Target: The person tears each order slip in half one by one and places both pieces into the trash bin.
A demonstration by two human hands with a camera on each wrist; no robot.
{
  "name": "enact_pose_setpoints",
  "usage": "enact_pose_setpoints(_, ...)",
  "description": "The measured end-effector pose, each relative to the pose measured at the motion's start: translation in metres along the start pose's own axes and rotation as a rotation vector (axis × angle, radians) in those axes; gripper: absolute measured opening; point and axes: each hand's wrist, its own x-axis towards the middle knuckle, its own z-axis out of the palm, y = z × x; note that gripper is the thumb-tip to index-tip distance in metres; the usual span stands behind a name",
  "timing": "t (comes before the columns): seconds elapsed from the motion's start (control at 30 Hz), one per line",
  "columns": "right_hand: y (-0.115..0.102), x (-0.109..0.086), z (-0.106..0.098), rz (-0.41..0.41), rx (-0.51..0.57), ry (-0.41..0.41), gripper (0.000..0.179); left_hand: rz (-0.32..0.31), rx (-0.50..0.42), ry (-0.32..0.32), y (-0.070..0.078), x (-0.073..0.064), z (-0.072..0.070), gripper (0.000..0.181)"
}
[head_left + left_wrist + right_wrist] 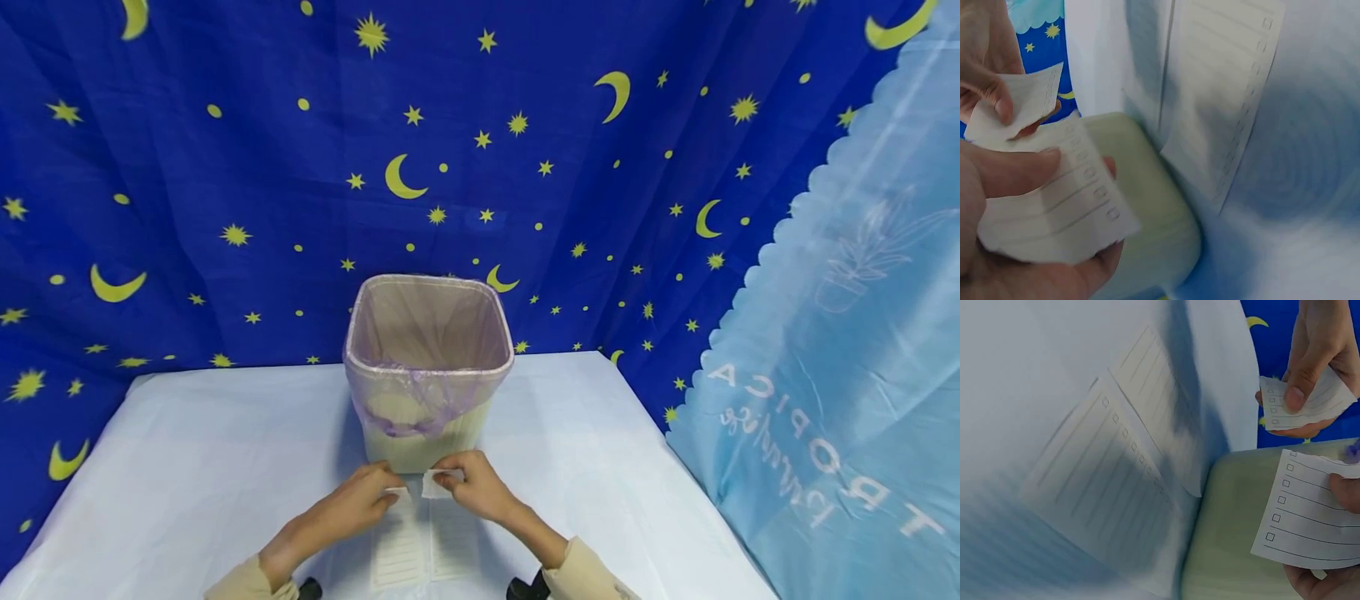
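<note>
Between thumb and fingers, my left hand (pixel 362 502) pinches a torn piece of lined checklist paper (pixel 1054 209), with small boxes along one side and a ragged edge. Another torn piece (pixel 1310 515) is pinched in my right hand (pixel 478 490). The two pieces are apart, side by side in front of the bin. Below the hands, a lined sheet (pixel 397 554) and a second lined sheet (pixel 453 550) lie next to each other on the table. Part of each held piece is hidden behind the thumbs.
A pale trash bin (pixel 420 454) with a purple liner bag (pixel 442 408) stands just beyond the hands. White cloth covers the table (pixel 225 442). Behind hangs a blue curtain (pixel 262 183) with moons and stars; a light blue cloth (pixel 840 350) hangs at the right.
</note>
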Motion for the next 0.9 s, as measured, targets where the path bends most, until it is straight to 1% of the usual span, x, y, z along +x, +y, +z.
enact_pose_setpoints(0.1, -0.005, 0.000, -0.005, -0.027, -0.112, -0.038, 0.019, 0.049, 0.003, -0.026, 0.001, 0.000, -0.005, 0.021)
enact_pose_setpoints(0.2, -0.009, -0.001, -0.008, -0.056, -0.196, -0.059, 0.018, 0.087, 0.012, -0.021, 0.004, -0.001, -0.009, 0.023)
enact_pose_setpoints(0.27, -0.011, 0.000, -0.009, -0.079, -0.244, -0.062, 0.018, 0.065, 0.019, -0.020, 0.007, -0.002, -0.011, 0.021)
enact_pose_setpoints(0.37, -0.013, 0.001, -0.012, -0.108, -0.278, -0.052, 0.020, 0.015, 0.053, -0.006, 0.010, -0.002, -0.014, 0.019)
enact_pose_setpoints(0.43, -0.015, 0.003, -0.015, -0.128, -0.283, -0.030, 0.021, -0.024, 0.078, 0.004, 0.012, -0.002, -0.018, 0.018)
enact_pose_setpoints(0.53, -0.019, 0.005, -0.019, -0.143, -0.265, -0.002, 0.021, -0.037, 0.108, 0.025, 0.015, 0.000, -0.022, 0.018)
enact_pose_setpoints(0.7, -0.026, 0.007, -0.026, -0.142, -0.237, -0.010, 0.022, -0.001, 0.177, 0.040, 0.019, 0.002, -0.029, 0.020)
enact_pose_setpoints(0.9, -0.031, 0.010, -0.035, -0.186, -0.262, -0.030, 0.023, 0.003, 0.234, 0.038, 0.025, 0.003, -0.040, 0.026)
